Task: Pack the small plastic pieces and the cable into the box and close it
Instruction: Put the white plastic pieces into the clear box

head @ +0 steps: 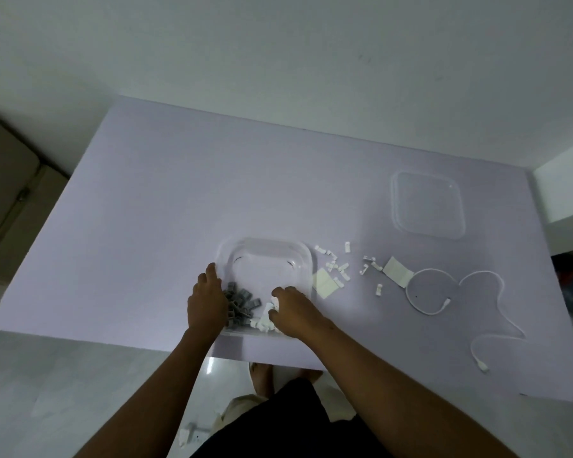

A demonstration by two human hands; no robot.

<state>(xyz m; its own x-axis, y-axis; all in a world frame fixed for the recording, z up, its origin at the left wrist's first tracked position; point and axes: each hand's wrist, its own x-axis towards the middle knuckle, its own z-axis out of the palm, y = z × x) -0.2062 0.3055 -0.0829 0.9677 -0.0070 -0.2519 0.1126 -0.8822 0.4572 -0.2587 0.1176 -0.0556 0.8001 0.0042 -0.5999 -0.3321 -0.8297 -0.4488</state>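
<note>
A clear plastic box (272,256) stands open near the table's front edge. Grey plastic pieces (242,302) and a few white pieces (262,322) lie in its near part. My left hand (207,299) rests on the box's left wall, fingers curled over the rim. My right hand (291,312) is inside the box at its near right, fingers closed on some white pieces. More white pieces (339,267) lie scattered on the table right of the box. A white cable (457,292) loops further right. The clear lid (427,209) lies at the back right.
Two pale paper squares (325,282) (398,272) lie among the scattered pieces. The lilac table (212,176) ends close to my body; its right edge is just beyond the cable. A white power strip (192,434) sits on the floor below.
</note>
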